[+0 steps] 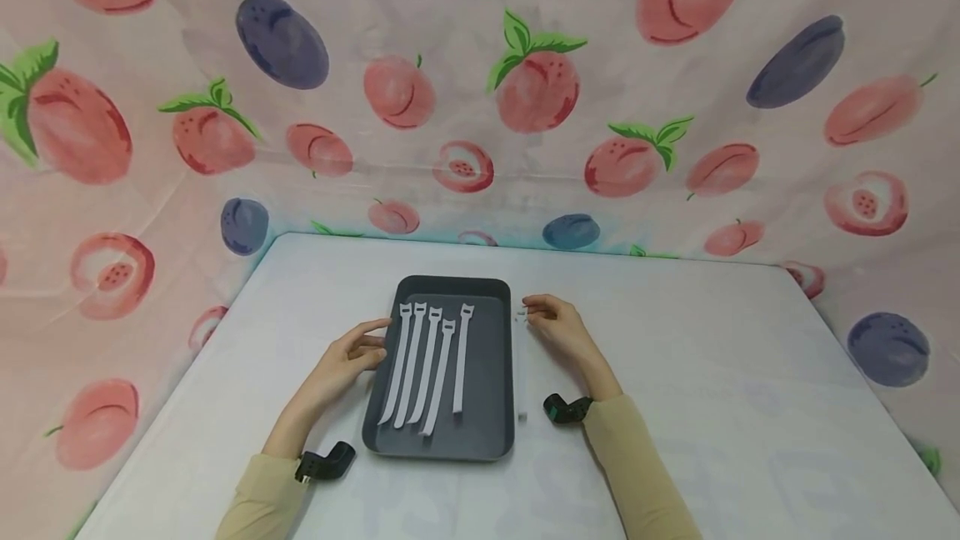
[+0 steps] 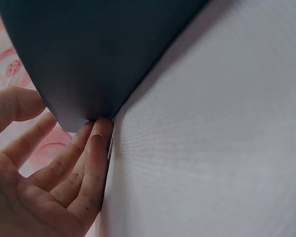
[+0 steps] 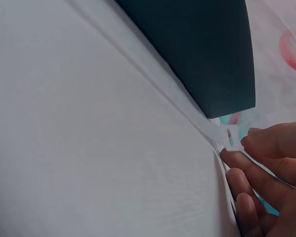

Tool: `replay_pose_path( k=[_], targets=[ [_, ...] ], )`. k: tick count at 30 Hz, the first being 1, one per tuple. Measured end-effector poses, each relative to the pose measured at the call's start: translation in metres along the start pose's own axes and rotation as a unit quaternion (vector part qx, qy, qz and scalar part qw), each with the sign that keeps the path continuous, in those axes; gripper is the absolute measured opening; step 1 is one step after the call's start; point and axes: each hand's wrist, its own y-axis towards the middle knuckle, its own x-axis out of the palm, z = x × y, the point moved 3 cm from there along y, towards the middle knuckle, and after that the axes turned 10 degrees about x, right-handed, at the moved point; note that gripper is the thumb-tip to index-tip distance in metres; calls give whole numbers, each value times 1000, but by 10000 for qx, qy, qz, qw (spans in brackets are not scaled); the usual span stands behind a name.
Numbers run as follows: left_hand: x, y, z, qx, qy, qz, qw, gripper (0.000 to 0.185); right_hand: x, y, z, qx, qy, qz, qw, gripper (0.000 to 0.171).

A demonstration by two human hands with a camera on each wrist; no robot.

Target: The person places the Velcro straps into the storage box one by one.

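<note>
Head view: a dark grey tray [image 1: 487, 432] sits on a white table [image 1: 712, 407], with five white straps [image 1: 427, 361] lying lengthwise inside it, slotted heads at the far end. A sixth white strap [image 1: 521, 357] lies on the table just beside the tray's right wall, hard to make out against the white surface.

Right hand [image 1: 558, 330]: rests at the far end of that loose strap. Only the right wrist view shows the grip: fingertips [image 3: 259, 143] pinch the slotted head of the strap [image 3: 227, 137], which runs along the table beside the tray [image 3: 207, 49].

Left hand [image 1: 352, 357]: at the tray's left wall. The left wrist view shows relaxed, nearly straight fingers [image 2: 96, 143] touching the tray's outer wall [image 2: 89, 59], gripping nothing.

Fruit-print cloth [image 1: 540, 90] hangs behind and to both sides of the table.
</note>
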Motion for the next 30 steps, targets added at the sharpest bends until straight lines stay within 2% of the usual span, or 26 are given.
replay_pose_path(
  k=[6,13,19,25,30],
  targets=[
    [0,0,-1,-5,62,31,10000,49,2,1,1,149,79,-28,9999,31],
    [0,0,-1,42,71,15,10000,49,1,1,1,37,-115,-18,9999,32],
    [-1,1,0,74,46,8,10000,49,1,-1,-2,122,-141,-82,9998,32],
    [-1,1,0,67,59,8,10000,49,-1,-1,-3,61,-329,45,9994,30],
    [0,1,0,74,-7,-13,10000,49,-2,-3,-5,109,-223,48,9997,29]
  ],
)
